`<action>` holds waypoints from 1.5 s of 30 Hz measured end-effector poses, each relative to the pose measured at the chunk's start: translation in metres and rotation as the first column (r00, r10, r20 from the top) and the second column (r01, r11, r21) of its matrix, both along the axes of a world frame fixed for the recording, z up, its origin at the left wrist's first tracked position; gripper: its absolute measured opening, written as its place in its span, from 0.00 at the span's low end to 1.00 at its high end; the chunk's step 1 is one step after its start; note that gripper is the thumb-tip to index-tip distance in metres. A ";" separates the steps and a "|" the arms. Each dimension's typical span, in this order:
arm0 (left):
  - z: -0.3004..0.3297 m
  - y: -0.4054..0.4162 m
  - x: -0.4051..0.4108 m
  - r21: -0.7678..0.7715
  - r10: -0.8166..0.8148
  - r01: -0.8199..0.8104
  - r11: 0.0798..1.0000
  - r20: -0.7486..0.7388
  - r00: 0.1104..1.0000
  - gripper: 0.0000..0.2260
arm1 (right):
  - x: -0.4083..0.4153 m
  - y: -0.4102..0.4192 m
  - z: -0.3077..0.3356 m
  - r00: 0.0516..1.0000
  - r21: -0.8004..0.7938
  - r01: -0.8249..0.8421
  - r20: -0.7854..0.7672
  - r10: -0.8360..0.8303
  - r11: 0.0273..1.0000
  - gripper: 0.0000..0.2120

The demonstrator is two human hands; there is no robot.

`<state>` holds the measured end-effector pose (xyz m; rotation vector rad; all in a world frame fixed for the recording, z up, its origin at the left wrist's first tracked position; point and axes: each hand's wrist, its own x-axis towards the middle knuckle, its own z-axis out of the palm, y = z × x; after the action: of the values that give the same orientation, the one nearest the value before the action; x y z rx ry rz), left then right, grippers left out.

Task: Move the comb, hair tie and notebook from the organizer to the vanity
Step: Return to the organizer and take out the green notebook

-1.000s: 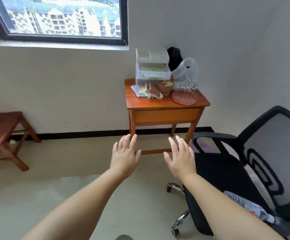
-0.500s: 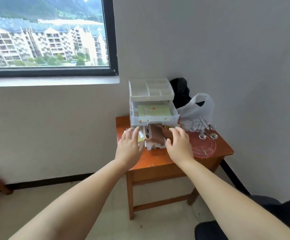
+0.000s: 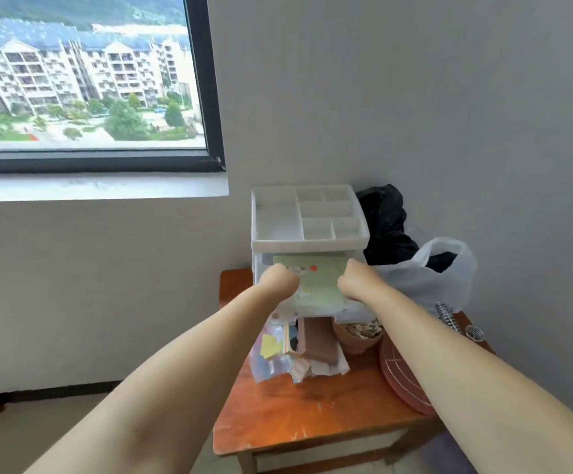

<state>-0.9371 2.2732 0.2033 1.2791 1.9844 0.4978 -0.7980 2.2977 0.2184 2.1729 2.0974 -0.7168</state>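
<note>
A white plastic organizer (image 3: pixel 278 217) stands at the back of a small wooden table (image 3: pixel 312 415). Its top tray of compartments looks empty. Its upper drawer is pulled out, and a pale green notebook (image 3: pixel 322 278) lies in it. My left hand (image 3: pixel 278 280) is curled down over the notebook's left edge and my right hand (image 3: pixel 357 280) over its right edge. The fingertips of both are hidden. I see no comb and no hair tie.
In front of the organizer lie a brown box (image 3: pixel 319 340), loose papers and a clear packet. A clay pot (image 3: pixel 357 340) and a round red rack (image 3: pixel 401 378) sit to the right. A white plastic bag (image 3: pixel 429 275) and a black bag (image 3: pixel 384 224) fill the corner.
I have come close to the table. Both hands rose from the table's front to the open drawer and closed at the notebook's sides.
</note>
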 end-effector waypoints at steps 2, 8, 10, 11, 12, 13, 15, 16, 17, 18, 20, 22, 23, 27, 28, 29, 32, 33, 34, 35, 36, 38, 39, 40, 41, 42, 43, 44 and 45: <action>-0.004 0.013 0.001 -0.036 0.078 -0.075 0.997 0.063 0.995 0.12 | -0.005 0.011 0.000 0.994 -0.116 0.006 0.112 0.007 0.993 0.13; -0.016 0.030 0.005 -0.085 0.210 -0.200 0.976 0.139 0.968 0.15 | -0.009 0.029 -0.005 0.998 -0.157 -0.030 0.041 0.037 0.987 0.10; -0.014 0.033 0.004 -0.076 0.223 -0.214 0.974 0.151 0.963 0.15 | -0.007 0.031 -0.003 0.999 -0.162 -0.027 -0.030 0.023 0.986 0.08; -0.012 0.034 0.003 -0.055 0.226 -0.220 0.974 0.158 0.961 0.15 | -0.005 0.032 -0.001 0.998 -0.162 -0.018 -0.065 0.007 0.987 0.08; -0.009 0.034 0.003 -0.027 0.228 -0.227 0.973 0.174 0.958 0.16 | -0.003 0.032 0.001 0.995 -0.156 -0.012 -0.100 -0.003 0.988 0.08; -0.006 0.034 0.003 -0.003 0.242 -0.246 0.969 0.200 0.950 0.16 | -0.001 0.033 0.002 0.993 -0.146 -0.009 -0.120 -0.008 0.989 0.07; 0.004 0.031 0.003 -0.004 0.303 -0.315 0.949 0.286 0.909 0.17 | 0.003 0.034 0.003 0.991 -0.139 -0.004 -0.130 -0.014 0.990 0.09; 0.007 0.030 0.001 -0.021 0.328 -0.341 0.940 0.338 0.882 0.17 | 0.004 0.034 0.004 0.991 -0.137 -0.006 -0.132 -0.012 0.991 0.09; 0.010 0.031 -0.001 -0.053 0.342 -0.351 0.935 0.393 0.854 0.17 | 0.005 0.034 0.005 0.990 -0.132 0.000 -0.137 -0.018 0.991 0.08; 0.012 0.031 -0.003 -0.089 0.364 -0.365 0.927 0.451 0.815 0.17 | 0.006 0.034 0.006 0.989 -0.119 0.007 -0.147 -0.025 0.993 0.07; 0.016 0.029 -0.008 -0.159 0.431 -0.416 0.895 0.544 0.720 0.17 | 0.008 0.034 0.006 0.985 -0.076 0.033 -0.165 -0.045 0.997 0.13; 0.018 0.029 -0.010 -0.217 0.461 -0.420 0.881 0.591 0.662 0.15 | 0.011 0.033 0.006 0.988 -0.028 0.047 -0.145 -0.050 0.999 0.15; 0.019 0.027 -0.010 -0.237 0.468 -0.414 0.879 0.603 0.646 0.12 | 0.013 0.033 0.006 0.989 -0.016 0.047 -0.139 -0.049 0.999 0.15; 0.015 0.025 -0.010 -0.253 0.443 -0.373 0.893 0.641 0.627 0.14 | 0.025 0.032 0.006 0.982 0.008 0.032 -0.185 -0.030 0.999 0.08; 0.014 0.023 -0.010 -0.277 0.448 -0.360 0.891 0.664 0.598 0.13 | 0.027 0.032 0.007 0.974 0.015 0.045 -0.221 -0.041 0.999 0.08; 0.015 0.021 -0.011 -0.303 0.458 -0.351 0.886 0.688 0.563 0.10 | 0.029 0.031 0.008 0.966 0.024 0.063 -0.252 -0.055 0.998 0.10; 0.016 0.015 -0.015 -0.357 0.486 -0.338 0.870 0.733 0.475 0.06 | 0.029 0.027 0.011 0.959 0.079 0.061 -0.282 -0.036 0.995 0.07; 0.016 0.012 -0.017 -0.358 0.481 -0.331 0.873 0.744 0.464 0.06 | 0.029 0.026 0.011 0.957 0.092 0.052 -0.289 -0.023 0.994 0.07; 0.017 0.010 -0.019 -0.356 0.473 -0.322 0.877 0.755 0.454 0.06 | 0.028 0.024 0.012 0.956 0.102 0.047 -0.292 -0.015 0.994 0.08; 0.018 0.005 -0.021 -0.356 0.468 -0.314 0.880 0.763 0.447 0.07 | 0.029 0.023 0.012 0.955 0.112 0.048 -0.295 -0.013 0.993 0.08; 0.018 0.001 -0.023 -0.352 0.456 -0.298 0.887 0.768 0.450 0.07 | 0.030 0.021 0.010 0.952 0.119 0.060 -0.307 -0.020 0.991 0.09; 0.018 -0.010 -0.029 -0.324 0.401 -0.239 0.915 0.778 0.484 0.12 | 0.035 0.016 0.005 0.920 0.103 0.112 -0.387 -0.064 0.988 0.09; 0.018 -0.018 -0.031 -0.303 0.359 -0.194 0.933 0.784 0.505 0.14 | 0.038 0.012 0.001 0.886 0.071 0.157 -0.450 -0.108 0.985 0.09; 0.017 -0.026 -0.033 -0.280 0.309 -0.137 0.950 0.793 0.525 0.15 | 0.041 0.007 -0.002 0.840 0.023 0.197 -0.519 -0.157 0.980 0.09; 0.016 -0.036 -0.035 -0.252 0.248 -0.069 0.965 0.802 0.544 0.15 | 0.043 -0.001 -0.006 0.777 -0.035 0.226 -0.596 -0.202 0.973 0.10; 0.015 -0.046 -0.036 -0.215 0.177 0.002 0.977 0.807 0.564 0.15 | 0.046 -0.011 -0.010 0.697 -0.093 0.240 -0.676 -0.238 0.966 0.11; 0.012 -0.057 -0.037 -0.174 0.105 0.062 0.983 0.803 0.586 0.15 | 0.050 -0.023 -0.014 0.612 -0.144 0.234 -0.747 -0.261 0.962 0.11; 0.008 -0.067 -0.038 -0.134 0.041 0.107 0.985 0.791 0.611 0.14 | 0.055 -0.036 -0.019 0.535 -0.186 0.213 -0.799 -0.274 0.959 0.12; 0.003 -0.078 -0.039 -0.099 -0.015 0.140 0.985 0.766 0.643 0.12 | 0.060 -0.049 -0.024 0.477 -0.218 0.185 -0.833 -0.281 0.958 0.11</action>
<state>-0.9758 2.1957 0.2063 0.8332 1.2016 0.6926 -0.7376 2.2486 0.1939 2.3000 1.9216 -2.3049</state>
